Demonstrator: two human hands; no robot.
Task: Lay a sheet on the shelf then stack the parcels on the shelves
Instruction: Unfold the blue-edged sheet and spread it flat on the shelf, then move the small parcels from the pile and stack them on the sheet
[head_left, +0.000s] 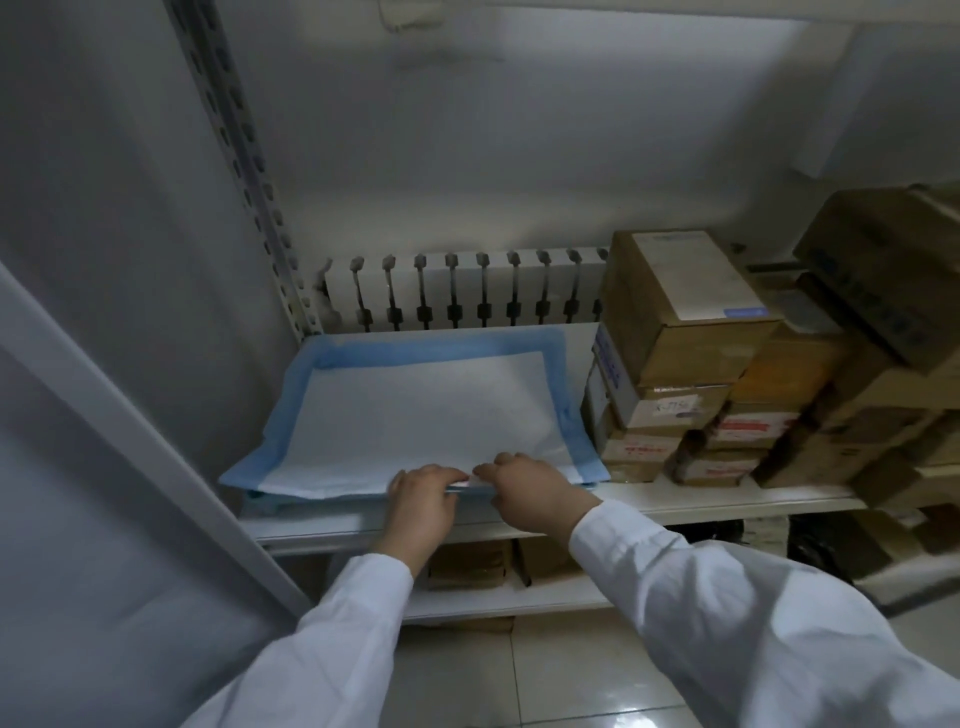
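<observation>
On the shelf (649, 501), a blue-bordered white sheet (415, 410) lies slightly rumpled.

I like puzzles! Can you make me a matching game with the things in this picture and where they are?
Things:
1 sheet
2 parcels
3 radiator
4 floor tiles

Places:
A stacked on the right of the shelf
B down below, shiny
C spread on the shelf's left
D behind the shelf

Pairs: 1-C, 2-A, 3-D, 4-B
</observation>
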